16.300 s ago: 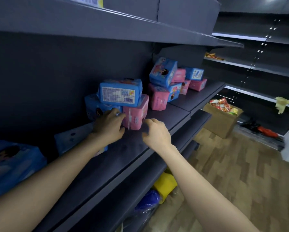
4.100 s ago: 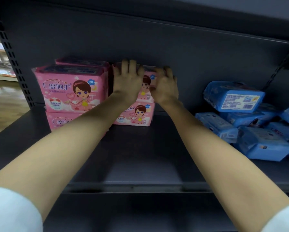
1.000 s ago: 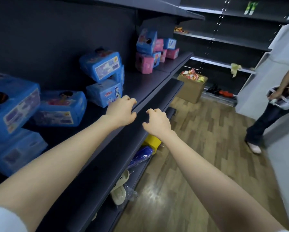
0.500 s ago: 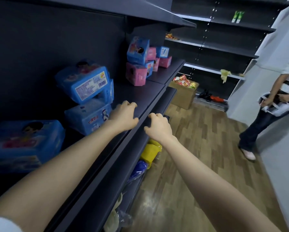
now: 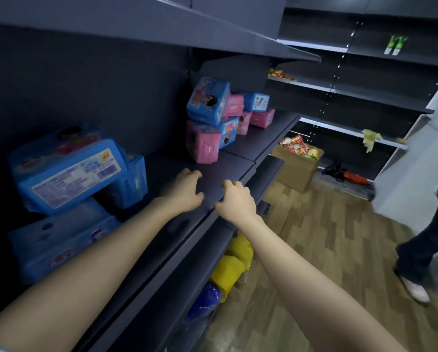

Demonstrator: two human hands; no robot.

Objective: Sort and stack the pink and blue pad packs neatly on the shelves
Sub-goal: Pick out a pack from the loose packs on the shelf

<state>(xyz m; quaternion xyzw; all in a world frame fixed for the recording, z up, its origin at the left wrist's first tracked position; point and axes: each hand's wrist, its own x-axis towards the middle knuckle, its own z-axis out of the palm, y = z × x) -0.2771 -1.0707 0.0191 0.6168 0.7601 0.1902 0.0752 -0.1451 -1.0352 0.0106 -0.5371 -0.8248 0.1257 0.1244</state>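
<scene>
1. The mixed pile of pink and blue plastic-wrapped pad packs (image 5: 220,118) sat unsorted toward the far end of the dark grey metal shelf (image 5: 172,161). I counted four pink and three blue, some partly hidden.
2. Its nearest piece, a squarish pink pack (image 5: 202,143), stood on end at the pile's front, straight ahead of both hands along the shelf.
3. The left hand (image 5: 184,190) was nearer, over the shelf board. The right hand (image 5: 235,199) hung at the shelf's front edge. Both had loosely curled fingers and held nothing.
4. A separate heap of blue packs (image 5: 68,171), at least three, lay by the left forearm against the back panel.
5. The coming move was probably a forward reach for that pink pack.
</scene>
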